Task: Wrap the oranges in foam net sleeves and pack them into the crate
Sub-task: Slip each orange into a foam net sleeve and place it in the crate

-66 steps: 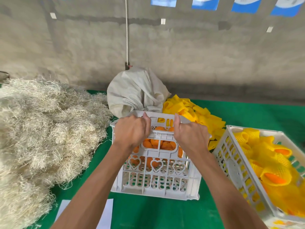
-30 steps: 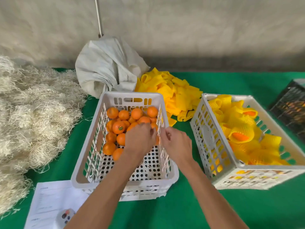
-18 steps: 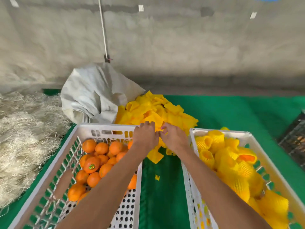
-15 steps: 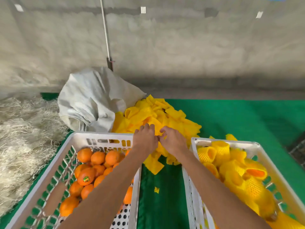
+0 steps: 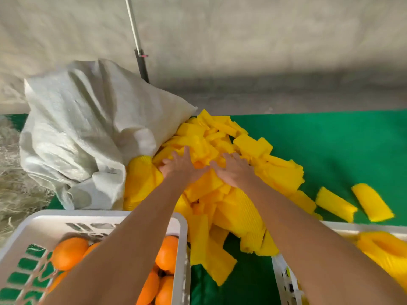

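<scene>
Head cam: left hand and right hand lie flat, fingers spread, on the foam sleeves; they look light and squishy, so pinch one edge.

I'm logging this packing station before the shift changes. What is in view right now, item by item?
Sleeve pile: many, yellow, centre on the cloth.
Loose sleeves: two, yellow, right of the pile.
Oranges: several, orange, bare, in the left crate.
Left crate: one, white, bottom left.
Right crate: one, white, bottom right, holding wrapped fruit.
Sack: one, off-white, behind the left crate.
Straw: pale, far left.
Cloth: green.
Left hand, right hand: fingers spread on the pile.
</scene>
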A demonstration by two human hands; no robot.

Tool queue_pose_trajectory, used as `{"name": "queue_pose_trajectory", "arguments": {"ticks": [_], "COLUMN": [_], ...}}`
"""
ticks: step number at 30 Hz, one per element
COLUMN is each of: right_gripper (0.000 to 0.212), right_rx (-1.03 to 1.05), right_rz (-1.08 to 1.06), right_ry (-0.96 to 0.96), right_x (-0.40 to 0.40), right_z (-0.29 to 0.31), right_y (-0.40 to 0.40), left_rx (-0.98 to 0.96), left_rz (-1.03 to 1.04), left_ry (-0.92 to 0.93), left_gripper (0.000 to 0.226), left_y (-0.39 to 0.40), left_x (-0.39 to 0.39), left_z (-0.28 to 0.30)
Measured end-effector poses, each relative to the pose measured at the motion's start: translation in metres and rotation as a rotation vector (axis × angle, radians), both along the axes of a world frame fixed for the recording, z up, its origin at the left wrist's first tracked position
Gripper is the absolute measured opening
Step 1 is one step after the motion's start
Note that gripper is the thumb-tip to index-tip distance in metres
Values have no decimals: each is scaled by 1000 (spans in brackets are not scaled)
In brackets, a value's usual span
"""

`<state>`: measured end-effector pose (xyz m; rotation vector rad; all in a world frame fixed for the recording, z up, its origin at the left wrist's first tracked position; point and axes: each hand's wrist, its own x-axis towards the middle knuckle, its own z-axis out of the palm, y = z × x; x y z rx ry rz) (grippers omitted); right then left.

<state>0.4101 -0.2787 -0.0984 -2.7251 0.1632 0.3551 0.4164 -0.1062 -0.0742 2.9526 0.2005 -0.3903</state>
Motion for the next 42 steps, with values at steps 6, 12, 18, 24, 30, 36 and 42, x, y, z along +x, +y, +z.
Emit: {"name": "queue_pose_trajectory", "arguments": {"ticks": [6,12,18,24,30,36,42], "right_gripper": [80,78,58,76,35,43,78], "right_rx": [-110,53,117,-118,47,-101,-138], "right_rz": [89,76,71,192,290,293,29], "right_ry": [66,174,271,507,439,-14,-319], "right_x": [6,-16,-94,-170,-194,-173,-115], "right_z": [-45,-35,-16,50,136,160,127], "right_y": [-4,-8,-14,-7,-26,-45,-56], "left_rx": [73,59,52,172,-183,-430,-707], "left_rz": [-50,-180,-347,-557,-472,-439,-186], "left_ry": [103,215,339,337,300,303,-78], "left_gripper": [133,93,73,45,78,126,77], "left_y": [-1,-10,-45,-75,-43,-3,21], "left_x": [28,13,-65,-152,-164,-138,-73], "left_z": [-34,-4,37,78,105,120,81]}}
